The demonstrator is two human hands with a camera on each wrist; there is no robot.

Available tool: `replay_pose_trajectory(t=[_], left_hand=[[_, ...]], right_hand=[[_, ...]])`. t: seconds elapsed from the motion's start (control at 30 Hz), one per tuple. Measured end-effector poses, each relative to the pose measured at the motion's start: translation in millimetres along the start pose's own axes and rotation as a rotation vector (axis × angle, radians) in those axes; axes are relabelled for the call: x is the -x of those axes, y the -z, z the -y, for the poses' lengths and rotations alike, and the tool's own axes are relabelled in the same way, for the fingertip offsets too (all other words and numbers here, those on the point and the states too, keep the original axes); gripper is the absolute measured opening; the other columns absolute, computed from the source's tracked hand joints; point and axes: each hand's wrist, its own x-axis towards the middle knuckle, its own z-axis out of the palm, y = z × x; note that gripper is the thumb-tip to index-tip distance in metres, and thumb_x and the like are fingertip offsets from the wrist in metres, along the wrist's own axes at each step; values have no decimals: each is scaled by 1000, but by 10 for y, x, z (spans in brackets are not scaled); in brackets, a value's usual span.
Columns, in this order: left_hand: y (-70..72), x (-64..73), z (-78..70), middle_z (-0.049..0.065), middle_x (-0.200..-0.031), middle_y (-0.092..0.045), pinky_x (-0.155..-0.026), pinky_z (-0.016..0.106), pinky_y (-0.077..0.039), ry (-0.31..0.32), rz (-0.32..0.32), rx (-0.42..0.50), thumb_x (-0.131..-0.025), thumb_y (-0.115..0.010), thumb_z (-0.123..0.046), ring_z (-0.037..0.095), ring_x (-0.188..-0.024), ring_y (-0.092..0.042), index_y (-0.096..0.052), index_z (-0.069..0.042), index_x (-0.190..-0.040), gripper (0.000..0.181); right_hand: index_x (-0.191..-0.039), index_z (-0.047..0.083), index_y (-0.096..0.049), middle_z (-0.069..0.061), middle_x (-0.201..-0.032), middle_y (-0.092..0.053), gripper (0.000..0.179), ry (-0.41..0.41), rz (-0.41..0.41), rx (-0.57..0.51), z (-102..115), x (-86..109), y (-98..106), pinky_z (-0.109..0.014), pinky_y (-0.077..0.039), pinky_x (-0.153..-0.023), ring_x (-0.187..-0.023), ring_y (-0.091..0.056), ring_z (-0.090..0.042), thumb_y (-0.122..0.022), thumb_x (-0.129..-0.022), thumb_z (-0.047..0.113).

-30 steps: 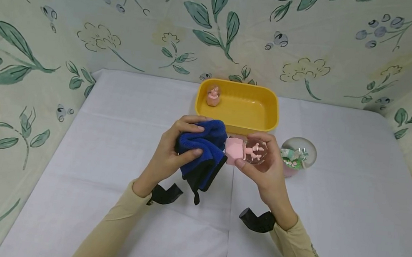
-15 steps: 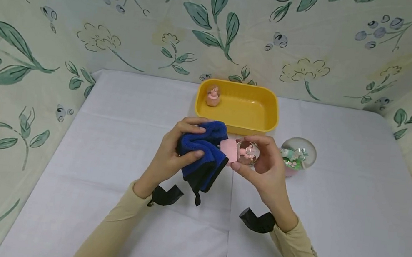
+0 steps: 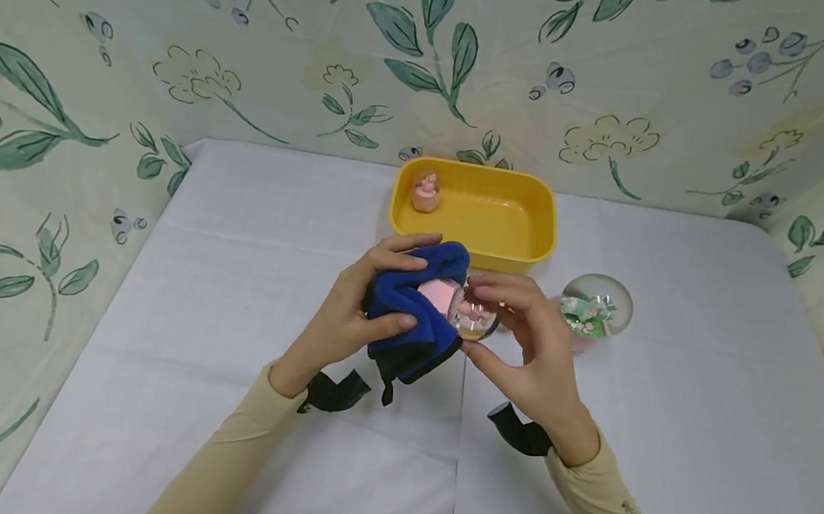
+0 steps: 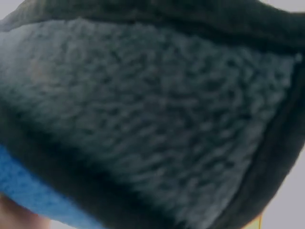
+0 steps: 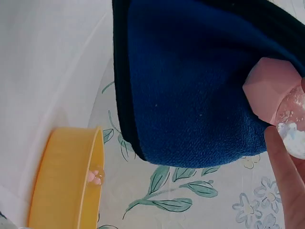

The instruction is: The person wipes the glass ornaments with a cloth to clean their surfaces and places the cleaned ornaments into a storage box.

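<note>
My left hand point(image 3: 346, 313) grips a blue cloth point(image 3: 408, 297) with black edging and holds it about the pink faceted base of a small snow globe point(image 3: 473, 318). The globe lies on its side, its clear dome facing right. My right hand point(image 3: 542, 363) holds the dome between thumb and fingers. Dark grey pile of the cloth point(image 4: 143, 105) fills most of the left wrist view. Seen from the right wrist, the pink base point(image 5: 269, 88) presses against the blue cloth, and a fingertip point(image 5: 275, 138) touches the dome. The cloth hides the rest of the base.
Behind the hands stands a yellow tray point(image 3: 483, 258) with a tiny pink snow globe point(image 3: 426, 196) at its left end. A larger snow globe point(image 3: 595, 310) with green decoration stands just right of my right hand. A floral curtain point(image 3: 274, 67) borders the white table.
The small snow globe has shifted left, deeper into the cloth, and turned. My right hand has moved left with it, and the cloth now wraps round the base.
</note>
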Motion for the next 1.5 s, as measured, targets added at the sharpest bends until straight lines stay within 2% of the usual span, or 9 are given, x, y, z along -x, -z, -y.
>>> replay_pose_trajectory(t=[0.17,0.43,0.57,0.73,0.87,0.97,1.13,1.33,1.5], left_hand=[[-55,9,12,21,-143,-36,-100,46,-41,12,68,-9,-95,-52,-48,31,-128,-39,-38,-28,-132,44],[-110,-11,0,24,-137,-36,-99,45,-41,-71,45,-53,-97,-51,-42,36,-123,-40,-37,-13,-126,44],[-116,-33,-6,25,-133,-38,-98,45,-42,-106,40,-36,-97,-53,-39,37,-119,-43,-39,-12,-124,41],[-137,-45,7,26,-128,-42,-97,47,-43,-136,19,-15,-97,-54,-36,38,-115,-46,-41,-7,-118,38],[-152,-31,18,28,-124,-45,-93,45,-47,-131,-41,-27,-98,-52,-37,37,-112,-48,-42,-6,-114,36],[-155,-32,16,28,-122,-47,-91,45,-48,-129,-74,-38,-98,-51,-38,36,-111,-49,-43,-5,-111,36],[-138,-41,17,25,-123,-48,-94,46,-45,-120,-103,-28,-98,-51,-37,35,-112,-49,-44,-4,-111,36],[-122,-44,19,24,-124,-47,-94,46,-45,-100,-74,29,-98,-52,-36,36,-113,-48,-46,-7,-112,33],[-146,-63,13,27,-124,-46,-94,50,-45,-130,-8,62,-99,-51,-33,39,-115,-48,-44,-8,-114,30]], right_hand=[[-107,-16,-53,-19,-118,-53,47,74,-8,87,-13,-9,-2,-29,-48,-91,-114,-51,-25,-73,-86,21],[-98,-10,-61,-17,-100,-64,49,135,-99,317,-76,-6,-7,-24,-48,-87,-99,-60,-18,-74,-84,35],[-100,-14,-60,-15,-95,-64,53,61,-118,208,-86,12,-29,-20,-51,-79,-87,-60,-15,-76,-81,33],[-103,-17,-56,-7,-97,-63,57,-142,-162,23,-55,50,-69,-19,-53,-72,-79,-60,-13,-78,-80,31],[-106,-14,-58,-6,-101,-63,51,-239,-174,-3,-19,55,-99,-21,-53,-74,-81,-61,-15,-79,-80,25],[-115,-12,-55,-11,-109,-61,54,-208,-129,43,-12,38,-105,-22,-53,-77,-83,-61,-16,-76,-83,26],[-123,-13,-46,-25,-120,-51,63,-40,-32,127,-45,11,-81,-23,-52,-81,-88,-59,-19,-71,-86,31],[-110,-13,-57,-21,-100,-60,53,108,-35,308,-63,14,-47,-19,-53,-75,-78,-62,-17,-70,-86,33],[-99,-14,-59,-14,-89,-65,50,-17,-115,243,-57,43,-70,-18,-54,-66,-70,-63,-11,-71,-87,33]])
